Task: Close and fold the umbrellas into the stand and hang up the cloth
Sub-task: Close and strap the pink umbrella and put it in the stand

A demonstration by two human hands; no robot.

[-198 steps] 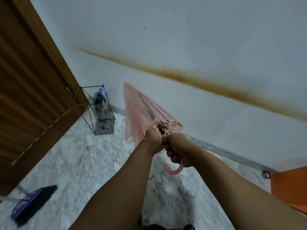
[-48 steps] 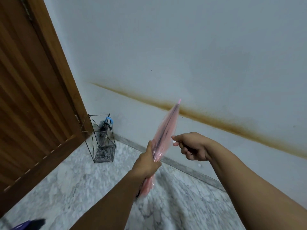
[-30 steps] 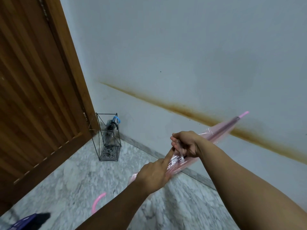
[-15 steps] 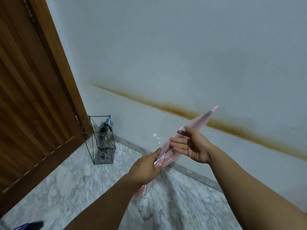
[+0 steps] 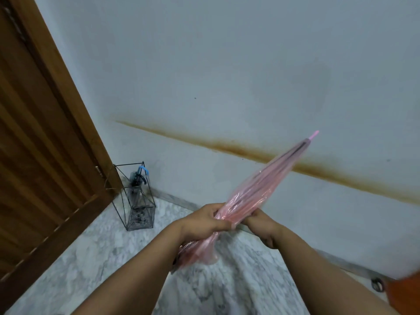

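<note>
A closed pink see-through umbrella (image 5: 266,180) slants up to the right, its tip near the stained wall. My left hand (image 5: 202,222) is wrapped around its gathered canopy in the middle. Just to the right, my right hand (image 5: 261,226) grips the same bundle from below. Loose pink canopy hangs under my left wrist; the handle is hidden behind my arm. A black wire umbrella stand (image 5: 136,196) sits in the corner by the door and holds a folded umbrella with a blue handle (image 5: 143,170). No cloth is in sight.
A wooden door (image 5: 41,142) fills the left side. The floor (image 5: 86,264) is grey-white marble. A brown stain line runs along the white wall (image 5: 227,64). An orange object (image 5: 406,296) shows at the lower right edge.
My right hand was open beside the umbrella half a second ago and has now closed on the canopy next to my left hand. The umbrella has stayed slanted up to the right.
</note>
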